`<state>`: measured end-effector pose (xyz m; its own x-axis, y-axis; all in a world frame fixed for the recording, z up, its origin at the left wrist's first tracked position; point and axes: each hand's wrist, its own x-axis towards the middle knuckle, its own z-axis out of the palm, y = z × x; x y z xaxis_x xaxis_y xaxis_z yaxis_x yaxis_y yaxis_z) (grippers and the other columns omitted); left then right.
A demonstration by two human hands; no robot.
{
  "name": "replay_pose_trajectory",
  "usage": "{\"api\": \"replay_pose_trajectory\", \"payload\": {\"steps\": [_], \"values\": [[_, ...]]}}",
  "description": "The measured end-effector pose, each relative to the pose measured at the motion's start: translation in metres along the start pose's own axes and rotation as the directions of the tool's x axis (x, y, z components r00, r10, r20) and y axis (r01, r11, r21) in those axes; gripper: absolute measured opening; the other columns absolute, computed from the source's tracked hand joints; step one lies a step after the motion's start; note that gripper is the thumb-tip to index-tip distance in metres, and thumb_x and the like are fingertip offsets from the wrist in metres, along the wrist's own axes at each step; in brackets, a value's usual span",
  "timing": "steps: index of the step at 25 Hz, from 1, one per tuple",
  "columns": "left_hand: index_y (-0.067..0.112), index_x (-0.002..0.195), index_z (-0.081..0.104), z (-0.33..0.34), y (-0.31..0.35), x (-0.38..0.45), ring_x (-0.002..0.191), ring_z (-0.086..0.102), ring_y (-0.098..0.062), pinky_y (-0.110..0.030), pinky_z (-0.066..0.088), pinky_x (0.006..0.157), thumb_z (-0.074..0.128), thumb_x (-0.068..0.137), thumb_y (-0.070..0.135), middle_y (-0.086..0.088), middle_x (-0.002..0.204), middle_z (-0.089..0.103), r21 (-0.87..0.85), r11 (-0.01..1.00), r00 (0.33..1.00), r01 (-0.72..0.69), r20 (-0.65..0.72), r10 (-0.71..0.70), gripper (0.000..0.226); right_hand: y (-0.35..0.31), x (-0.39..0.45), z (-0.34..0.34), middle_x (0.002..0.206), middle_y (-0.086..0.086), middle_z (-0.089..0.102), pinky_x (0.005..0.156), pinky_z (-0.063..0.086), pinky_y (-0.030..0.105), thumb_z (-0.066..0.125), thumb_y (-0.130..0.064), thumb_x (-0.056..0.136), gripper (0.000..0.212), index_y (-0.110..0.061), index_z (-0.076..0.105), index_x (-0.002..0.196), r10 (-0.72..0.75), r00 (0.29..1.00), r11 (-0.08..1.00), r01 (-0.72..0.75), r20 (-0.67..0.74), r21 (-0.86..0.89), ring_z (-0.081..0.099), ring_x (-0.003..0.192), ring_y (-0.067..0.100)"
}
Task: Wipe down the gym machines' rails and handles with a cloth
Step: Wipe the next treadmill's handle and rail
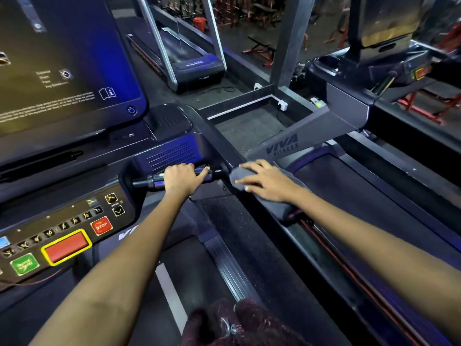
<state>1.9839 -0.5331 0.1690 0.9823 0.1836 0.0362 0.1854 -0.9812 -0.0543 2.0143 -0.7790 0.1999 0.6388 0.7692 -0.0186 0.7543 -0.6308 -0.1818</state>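
One grey cloth (239, 177) lies under the flat, open right hand (264, 182) on the side rail (287, 236); the left hand (180, 177) grips one handle (152, 182); two treadmills stand beyond.

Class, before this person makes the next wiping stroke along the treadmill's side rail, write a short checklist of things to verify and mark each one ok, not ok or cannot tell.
1. Cloth lies under the right hand: ok.
2. Cloth sits on the side rail: ok.
3. Left hand grips the handle for support: ok.
4. Rail ahead free of objects: ok.
5. Cloth damp or clean enough: cannot tell.
6. Treadmill belt stopped: cannot tell.
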Motion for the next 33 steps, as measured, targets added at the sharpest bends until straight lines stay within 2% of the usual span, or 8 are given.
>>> {"api": "replay_pose_trajectory", "payload": {"steps": [3,12,18,22,24,27,29,33], "values": [[0.010,0.090,0.061,0.000,-0.001,0.000,0.088,0.062,-0.031,-0.033,0.035,0.065,0.029,0.092,0.061,-0.010,0.094,0.067,0.000,1.000,1.000,0.000,-0.003,0.000,0.061,0.011,-0.040,0.004,0.142,-0.002,0.042,0.101,0.034,0.038,0.055,-0.029,0.093,0.030,-0.031,0.062,0.122,-0.052,0.997,0.989,0.058,-0.050,0.136,0.037,0.122,0.026],[0.011,0.092,0.063,-0.001,0.000,0.000,0.090,0.062,-0.031,-0.034,0.039,0.069,0.028,0.092,0.061,-0.010,0.096,0.067,0.011,1.000,1.000,0.005,0.002,-0.005,0.061,0.010,0.050,0.004,0.133,0.004,0.043,0.100,0.038,0.042,0.051,-0.033,0.095,0.030,-0.030,0.061,0.123,0.250,0.963,0.952,-0.227,-0.096,0.204,0.045,0.112,0.032],[0.010,0.093,0.062,0.001,-0.002,0.002,0.093,0.063,-0.031,-0.035,0.039,0.071,0.028,0.092,0.062,-0.011,0.098,0.068,0.001,1.000,1.000,0.000,0.023,0.000,0.062,0.012,-0.026,0.013,0.129,-0.002,0.050,0.092,0.038,0.032,0.048,-0.030,0.097,0.033,-0.035,0.055,0.128,0.073,0.989,0.983,-0.049,-0.127,0.178,0.043,0.102,0.022],[0.010,0.095,0.063,0.001,0.000,0.003,0.096,0.062,-0.031,-0.035,0.040,0.074,0.028,0.092,0.062,-0.011,0.100,0.068,-0.003,1.000,0.999,0.008,0.033,-0.008,0.062,0.015,0.000,0.014,0.116,0.009,0.060,0.091,0.039,0.032,0.055,-0.021,0.093,0.050,-0.027,0.041,0.140,0.255,0.951,0.934,-0.197,-0.173,0.298,0.053,0.106,0.031],[0.010,0.096,0.063,0.001,0.000,0.003,0.095,0.062,-0.031,-0.034,0.039,0.073,0.028,0.092,0.062,-0.011,0.100,0.068,0.002,1.000,0.999,0.010,0.030,-0.010,0.062,0.012,0.028,0.009,0.126,0.015,0.058,0.095,0.040,0.037,0.056,-0.023,0.092,0.057,-0.022,0.035,0.144,0.402,0.908,0.848,-0.319,-0.120,0.423,0.050,0.118,0.035],[0.010,0.096,0.063,0.001,-0.001,0.003,0.094,0.062,-0.031,-0.034,0.039,0.072,0.028,0.092,0.062,-0.011,0.099,0.068,0.004,1.000,0.999,0.008,0.031,-0.008,0.062,0.008,0.044,0.004,0.127,0.015,0.057,0.092,0.040,0.038,0.056,-0.026,0.092,0.041,-0.014,0.049,0.130,0.519,0.849,0.790,-0.429,-0.103,0.439,0.049,0.119,0.036],[0.010,0.095,0.062,0.002,-0.002,0.003,0.094,0.063,-0.031,-0.035,0.040,0.072,0.028,0.092,0.062,-0.012,0.099,0.068,-0.001,1.000,1.000,0.004,0.027,-0.004,0.062,-0.003,0.027,0.001,0.132,0.009,0.056,0.096,0.037,0.035,0.057,-0.028,0.091,0.040,-0.016,0.054,0.129,0.407,0.903,0.878,-0.343,-0.142,0.334,0.049,0.120,0.031],[0.010,0.097,0.062,0.002,-0.002,0.004,0.096,0.062,-0.031,-0.034,0.037,0.071,0.028,0.092,0.062,-0.011,0.101,0.068,-0.002,1.000,0.999,-0.001,0.034,0.001,0.062,-0.004,-0.019,0.004,0.150,0.001,0.030,0.105,0.030,0.035,0.056,-0.038,0.091,0.052,-0.032,0.040,0.140,0.179,0.982,0.981,-0.174,-0.060,0.080,0.036,0.127,0.025]]}}
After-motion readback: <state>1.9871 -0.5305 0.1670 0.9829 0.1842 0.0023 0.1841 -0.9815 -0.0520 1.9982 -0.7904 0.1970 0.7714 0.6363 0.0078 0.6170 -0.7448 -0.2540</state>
